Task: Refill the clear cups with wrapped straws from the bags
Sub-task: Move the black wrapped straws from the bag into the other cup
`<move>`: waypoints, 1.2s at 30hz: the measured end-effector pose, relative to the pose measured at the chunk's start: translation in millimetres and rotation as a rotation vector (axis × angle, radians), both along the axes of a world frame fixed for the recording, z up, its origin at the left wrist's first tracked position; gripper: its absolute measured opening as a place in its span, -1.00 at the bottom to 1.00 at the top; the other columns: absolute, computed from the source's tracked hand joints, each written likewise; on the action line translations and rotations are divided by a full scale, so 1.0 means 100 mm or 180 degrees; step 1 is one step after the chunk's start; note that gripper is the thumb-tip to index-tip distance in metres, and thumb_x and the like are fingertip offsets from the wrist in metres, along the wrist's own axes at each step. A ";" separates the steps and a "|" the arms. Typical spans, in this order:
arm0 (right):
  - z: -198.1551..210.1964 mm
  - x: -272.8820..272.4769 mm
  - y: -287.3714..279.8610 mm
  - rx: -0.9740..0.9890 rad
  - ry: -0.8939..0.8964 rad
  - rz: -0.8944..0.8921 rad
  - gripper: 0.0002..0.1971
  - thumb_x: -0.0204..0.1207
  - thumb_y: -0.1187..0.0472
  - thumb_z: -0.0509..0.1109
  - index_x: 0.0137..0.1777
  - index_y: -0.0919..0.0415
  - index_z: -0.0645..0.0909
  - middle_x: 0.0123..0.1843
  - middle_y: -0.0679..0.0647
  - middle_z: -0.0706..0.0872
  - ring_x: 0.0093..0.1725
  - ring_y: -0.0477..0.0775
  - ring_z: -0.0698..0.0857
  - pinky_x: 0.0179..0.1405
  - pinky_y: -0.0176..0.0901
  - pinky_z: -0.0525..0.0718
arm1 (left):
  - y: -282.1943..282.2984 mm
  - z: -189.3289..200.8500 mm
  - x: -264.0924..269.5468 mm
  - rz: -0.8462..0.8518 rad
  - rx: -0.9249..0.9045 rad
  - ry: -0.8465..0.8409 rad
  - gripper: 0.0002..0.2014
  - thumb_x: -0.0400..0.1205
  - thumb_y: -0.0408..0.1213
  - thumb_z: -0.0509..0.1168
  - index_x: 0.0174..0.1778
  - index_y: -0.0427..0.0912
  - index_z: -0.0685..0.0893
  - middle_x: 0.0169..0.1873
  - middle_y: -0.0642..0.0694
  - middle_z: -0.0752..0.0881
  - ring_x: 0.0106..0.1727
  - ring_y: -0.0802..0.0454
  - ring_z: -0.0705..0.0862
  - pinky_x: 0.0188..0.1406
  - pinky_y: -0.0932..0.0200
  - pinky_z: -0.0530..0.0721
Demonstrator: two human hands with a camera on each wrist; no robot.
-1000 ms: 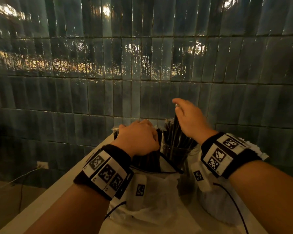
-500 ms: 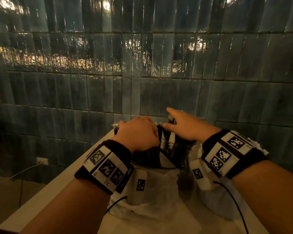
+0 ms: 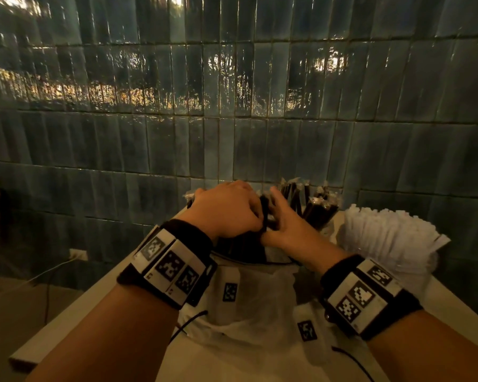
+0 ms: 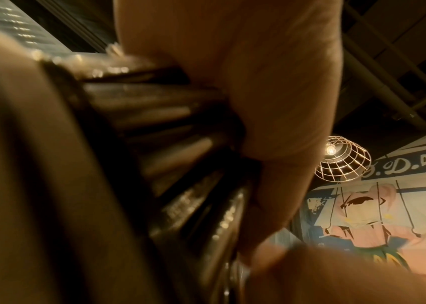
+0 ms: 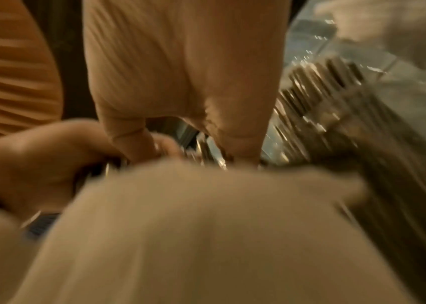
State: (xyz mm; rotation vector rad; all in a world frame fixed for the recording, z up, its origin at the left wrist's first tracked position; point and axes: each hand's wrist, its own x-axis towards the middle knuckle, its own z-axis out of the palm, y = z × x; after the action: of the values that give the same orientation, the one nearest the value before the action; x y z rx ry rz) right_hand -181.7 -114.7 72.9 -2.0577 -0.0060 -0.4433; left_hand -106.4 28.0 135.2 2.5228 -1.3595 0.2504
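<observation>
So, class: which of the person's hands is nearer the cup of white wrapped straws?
Right. The right hand lies just left of the white wrapped straws, reaching toward the black straws; the left hand sits farther left, gripping them.

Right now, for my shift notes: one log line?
left hand: grips black wrapped straws | right hand: reaching into bundle | clear cup: holds straws

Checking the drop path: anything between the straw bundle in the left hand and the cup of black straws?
Only the right hand, beside the left hand and its bundle, lies toward the cup. Nothing else visible.
</observation>
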 end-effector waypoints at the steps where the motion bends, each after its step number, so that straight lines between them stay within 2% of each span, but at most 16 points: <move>1: -0.06 0.01 0.02 -0.0023 -0.0032 0.0021 0.05 0.40 0.38 0.48 0.64 -0.16 -0.19 0.43 -0.24 0.41 0.13 -0.50 0.57 -0.03 -0.43 0.65 | 0.01 0.00 -0.01 -0.0018 -0.0020 0.0023 -0.93 0.39 0.07 0.36 -0.34 0.36 0.58 0.15 0.23 0.51 0.17 0.10 0.50 0.27 -0.31 0.39; 3: -0.15 0.03 0.08 -0.0084 -0.0176 0.0015 0.02 0.37 0.38 0.51 0.59 -0.23 -0.08 0.26 -0.33 0.51 0.11 -0.49 0.60 -0.05 -0.48 0.63 | 0.04 -0.01 0.00 -0.0091 -0.0083 0.0088 -0.88 0.38 0.06 0.37 -0.24 0.39 0.58 0.15 0.26 0.51 0.15 0.12 0.51 0.27 -0.29 0.41; 5: -0.19 0.04 0.13 -0.0084 -0.0399 0.0014 -0.08 0.37 0.41 0.51 0.46 -0.32 0.05 0.22 -0.39 0.50 0.11 -0.54 0.59 -0.08 -0.57 0.58 | 0.08 -0.01 0.00 -0.0163 -0.0175 0.0199 -0.77 0.37 0.05 0.38 -0.10 0.42 0.57 0.14 0.27 0.53 0.13 0.12 0.54 0.27 -0.26 0.45; 7: -0.21 0.04 0.17 -0.0016 -0.0520 0.0015 -0.16 0.39 0.44 0.49 0.36 -0.38 0.15 0.21 -0.37 0.52 0.11 -0.50 0.61 -0.08 -0.56 0.58 | 0.12 -0.01 0.00 -0.0222 -0.0291 0.0325 -0.62 0.38 0.01 0.39 0.07 0.46 0.53 0.12 0.26 0.57 0.10 0.11 0.58 0.24 -0.23 0.51; 9: -0.24 0.03 0.21 0.0096 -0.0586 0.0049 -0.18 0.43 0.43 0.46 0.36 -0.42 0.14 0.23 -0.38 0.53 0.14 -0.46 0.62 -0.04 -0.52 0.60 | 0.16 -0.01 0.00 -0.0228 -0.0327 0.0418 -0.50 0.40 -0.03 0.40 0.21 0.46 0.44 0.12 0.22 0.60 0.08 0.07 0.62 0.23 -0.21 0.55; 12: -0.30 0.03 0.25 0.0269 -0.0660 0.0109 -0.21 0.51 0.41 0.40 0.40 -0.42 0.11 0.37 -0.22 0.52 0.26 -0.28 0.62 0.12 -0.35 0.65 | 0.19 0.00 -0.01 -0.0204 -0.0283 0.0451 -0.40 0.44 -0.04 0.39 0.35 0.41 0.32 0.08 0.19 0.57 0.06 0.04 0.62 0.24 -0.22 0.56; 15: -0.34 0.02 0.26 0.0299 -0.0755 0.0145 -0.28 0.55 0.39 0.35 0.31 -0.49 0.16 0.32 -0.38 0.46 0.22 -0.35 0.61 0.02 -0.43 0.64 | 0.19 0.00 -0.02 -0.0205 -0.0291 0.0403 -0.38 0.44 -0.03 0.38 0.39 0.39 0.30 0.06 0.20 0.53 0.07 0.05 0.60 0.28 -0.26 0.51; 17: -0.35 0.02 0.26 0.0356 -0.0763 0.0136 -0.32 0.56 0.40 0.33 0.28 -0.47 0.20 0.28 -0.41 0.45 0.23 -0.30 0.63 0.02 -0.42 0.65 | 0.18 -0.01 -0.03 -0.0209 -0.0298 0.0366 -0.39 0.44 -0.03 0.39 0.39 0.38 0.32 0.09 0.21 0.52 0.09 0.06 0.57 0.30 -0.29 0.47; 20: -0.35 0.02 0.24 0.0398 -0.0749 0.0108 -0.35 0.56 0.40 0.32 0.27 -0.44 0.22 0.27 -0.36 0.48 0.27 -0.19 0.62 0.08 -0.36 0.67 | 0.17 -0.02 -0.04 -0.0220 -0.0285 0.0320 -0.35 0.43 -0.03 0.40 0.42 0.37 0.32 0.35 0.15 0.47 0.25 0.02 0.52 0.33 -0.35 0.42; 22: -0.35 0.04 0.24 0.0374 -0.0723 0.0067 -0.38 0.57 0.39 0.32 0.28 -0.40 0.24 0.26 -0.33 0.50 0.23 -0.23 0.63 0.04 -0.39 0.66 | 0.17 -0.01 -0.05 -0.0214 -0.0259 0.0277 -0.31 0.43 -0.03 0.40 0.46 0.36 0.28 0.49 0.15 0.34 0.38 -0.01 0.47 0.37 -0.41 0.34; 24: -0.38 0.05 0.23 0.0350 -0.0709 0.0006 -0.39 0.58 0.39 0.31 0.34 -0.33 0.22 0.25 -0.28 0.53 0.16 -0.36 0.64 -0.03 -0.47 0.63 | 0.16 -0.01 -0.06 -0.0222 -0.0233 0.0232 -0.27 0.44 -0.03 0.40 0.50 0.36 0.23 0.53 0.17 0.29 0.41 -0.02 0.44 0.39 -0.43 0.31; 26: -0.42 0.05 0.23 0.0327 -0.0704 -0.0064 -0.39 0.59 0.36 0.31 0.41 -0.26 0.17 0.25 -0.28 0.54 0.14 -0.47 0.61 -0.04 -0.55 0.58 | 0.16 -0.01 -0.07 -0.0211 -0.0236 0.0231 -0.25 0.44 -0.03 0.39 0.52 0.37 0.20 0.48 0.15 0.39 0.33 -0.02 0.50 0.36 -0.39 0.39; 29: -0.46 0.05 0.20 0.0324 -0.0719 -0.0130 -0.44 0.58 0.34 0.33 0.38 -0.24 0.24 0.21 -0.32 0.57 0.12 -0.51 0.60 -0.04 -0.60 0.56 | 0.14 0.00 -0.07 -0.0111 -0.0231 0.0216 -0.22 0.44 -0.01 0.37 0.54 0.38 0.14 0.33 0.05 0.57 0.22 -0.04 0.57 0.31 -0.33 0.46; 33: -0.46 0.05 0.17 0.0344 -0.0650 -0.0204 -0.55 0.56 0.31 0.36 0.25 -0.24 0.36 0.15 -0.29 0.61 0.10 -0.47 0.63 -0.08 -0.60 0.56 | 0.11 -0.01 -0.06 -0.0029 -0.0234 0.0186 -0.25 0.43 0.01 0.36 0.53 0.37 0.18 0.29 0.04 0.59 0.21 -0.04 0.57 0.32 -0.33 0.45; 36: -0.47 0.04 0.16 0.0406 -0.0604 -0.0233 -0.57 0.55 0.28 0.39 0.27 -0.20 0.39 0.17 -0.28 0.62 0.14 -0.43 0.62 -0.07 -0.61 0.55 | 0.10 -0.02 -0.05 0.0028 -0.0240 0.0159 -0.31 0.43 0.04 0.35 0.48 0.38 0.26 0.28 0.07 0.59 0.25 -0.04 0.56 0.34 -0.35 0.40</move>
State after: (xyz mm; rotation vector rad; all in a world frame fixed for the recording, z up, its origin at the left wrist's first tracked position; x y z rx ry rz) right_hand -177.8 -98.8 25.9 -1.8890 -0.0161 -0.6663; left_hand -110.9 37.6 133.6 2.4572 -1.2960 0.2341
